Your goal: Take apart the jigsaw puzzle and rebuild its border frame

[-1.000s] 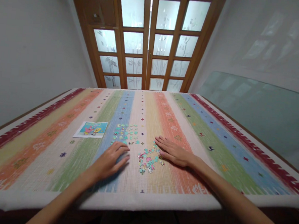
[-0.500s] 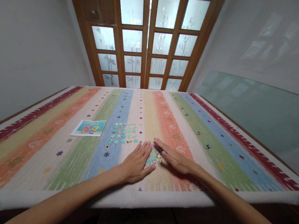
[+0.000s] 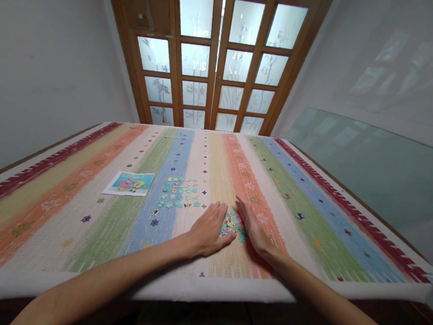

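Gathering step: left hand (image 3: 208, 228) and right hand (image 3: 253, 227) lie flat on the striped cloth (image 3: 320, 227), fingers straight and together, bracketing the puzzle-piece heap (image 3: 232, 223), near centre. Next move calls for palms closing evenly, leaving no strays.

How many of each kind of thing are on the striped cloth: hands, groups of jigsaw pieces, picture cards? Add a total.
Hands: 2, the left hand and the right hand, one on each side of the heaped pile.
Groups of jigsaw pieces: 2, the heaped pile and the spread-out group farther back.
Picture card: 1.
Total: 5.
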The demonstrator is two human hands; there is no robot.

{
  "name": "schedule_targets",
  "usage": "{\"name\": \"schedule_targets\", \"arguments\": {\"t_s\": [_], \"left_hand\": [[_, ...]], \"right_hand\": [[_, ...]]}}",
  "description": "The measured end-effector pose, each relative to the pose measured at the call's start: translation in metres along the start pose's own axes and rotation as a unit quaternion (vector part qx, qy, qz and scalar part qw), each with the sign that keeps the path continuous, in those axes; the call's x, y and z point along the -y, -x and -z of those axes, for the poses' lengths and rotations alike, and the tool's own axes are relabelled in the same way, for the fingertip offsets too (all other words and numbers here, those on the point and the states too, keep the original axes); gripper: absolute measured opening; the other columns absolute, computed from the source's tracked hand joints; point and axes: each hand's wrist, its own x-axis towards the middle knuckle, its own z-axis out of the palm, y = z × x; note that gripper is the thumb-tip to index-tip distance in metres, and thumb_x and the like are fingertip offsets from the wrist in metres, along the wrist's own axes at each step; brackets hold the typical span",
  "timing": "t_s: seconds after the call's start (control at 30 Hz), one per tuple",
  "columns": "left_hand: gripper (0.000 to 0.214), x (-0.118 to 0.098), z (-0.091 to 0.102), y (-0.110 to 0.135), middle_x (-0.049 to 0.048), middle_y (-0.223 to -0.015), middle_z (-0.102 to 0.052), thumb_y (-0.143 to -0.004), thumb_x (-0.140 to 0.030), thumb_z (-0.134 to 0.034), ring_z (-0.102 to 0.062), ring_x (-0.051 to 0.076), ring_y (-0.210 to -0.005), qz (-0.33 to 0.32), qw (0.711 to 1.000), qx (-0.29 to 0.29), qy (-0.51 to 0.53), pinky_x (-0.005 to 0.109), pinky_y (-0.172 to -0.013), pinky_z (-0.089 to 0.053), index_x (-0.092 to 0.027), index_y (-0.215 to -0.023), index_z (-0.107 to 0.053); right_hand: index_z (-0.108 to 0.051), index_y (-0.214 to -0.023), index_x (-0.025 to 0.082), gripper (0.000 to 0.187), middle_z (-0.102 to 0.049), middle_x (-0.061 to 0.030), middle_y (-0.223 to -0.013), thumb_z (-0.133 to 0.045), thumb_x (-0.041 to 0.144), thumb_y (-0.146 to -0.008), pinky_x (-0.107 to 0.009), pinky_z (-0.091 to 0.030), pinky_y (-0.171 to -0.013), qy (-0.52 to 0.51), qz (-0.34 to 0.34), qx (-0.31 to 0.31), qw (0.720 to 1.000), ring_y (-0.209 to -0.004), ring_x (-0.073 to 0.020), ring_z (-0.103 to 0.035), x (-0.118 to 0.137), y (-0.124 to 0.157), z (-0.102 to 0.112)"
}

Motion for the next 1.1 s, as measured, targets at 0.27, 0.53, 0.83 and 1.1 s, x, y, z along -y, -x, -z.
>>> {"name": "schedule_targets", "arguments": {"t_s": [0.27, 0.53, 0.83, 1.1], "left_hand": [[0.045, 0.0, 0.0, -0.007, 0.0213, -0.144, -0.055, -0.104, -0.04, -0.039, -0.05, 0.033, -0.137, -0.011, 0.994, -0.035, 0.107, 0.058, -0.119, -0.035, -0.014, -0.14, -0.043], [0.035, 0.005, 0.007, -0.019, 0.0145, -0.127, -0.067, -0.105, -0.037, -0.032, -0.063, 0.027, -0.12, 0.107, 0.94, -0.12, 0.301, 0.05, -0.109, -0.046, -0.018, -0.124, -0.054], [0.087, 0.024, 0.038, 0.021, 0.0242, -0.156, -0.044, -0.082, -0.034, -0.069, -0.049, 0.038, -0.141, 0.018, 0.972, 0.05, 0.227, 0.057, -0.117, -0.04, -0.013, -0.156, -0.029], [0.095, 0.02, 0.025, 0.015, 0.0212, -0.164, -0.032, -0.089, -0.045, -0.074, -0.04, 0.036, -0.148, -0.071, 0.987, 0.046, 0.135, 0.056, -0.12, -0.039, -0.021, -0.162, -0.017]], "right_hand": [[-0.071, -0.124, 0.031, 0.067, -0.061, -0.0033, -0.146, -0.055, 0.081, -0.082, -0.054, -0.027, -0.125, -0.131, 0.002, -0.077, 0.988, -0.144, -0.0292, -0.045, 0.003, -0.006, -0.024], [-0.075, -0.108, 0.029, 0.051, -0.069, -0.0044, -0.134, -0.063, 0.071, -0.081, -0.053, -0.034, -0.122, -0.172, 0.009, -0.107, 0.979, -0.136, -0.0298, -0.053, 0.006, -0.007, -0.025], [-0.067, -0.126, 0.033, 0.065, -0.056, -0.0042, -0.151, -0.051, 0.081, -0.086, -0.053, -0.026, -0.125, -0.046, 0.025, -0.069, 0.996, -0.144, -0.0286, -0.045, 0.005, 0.0, -0.008], [-0.057, -0.14, 0.03, 0.062, -0.052, -0.0059, -0.153, -0.036, 0.071, -0.099, -0.05, -0.035, -0.121, 0.027, 0.058, -0.013, 0.998, -0.14, -0.027, -0.048, 0.001, 0.0, -0.02]]}}
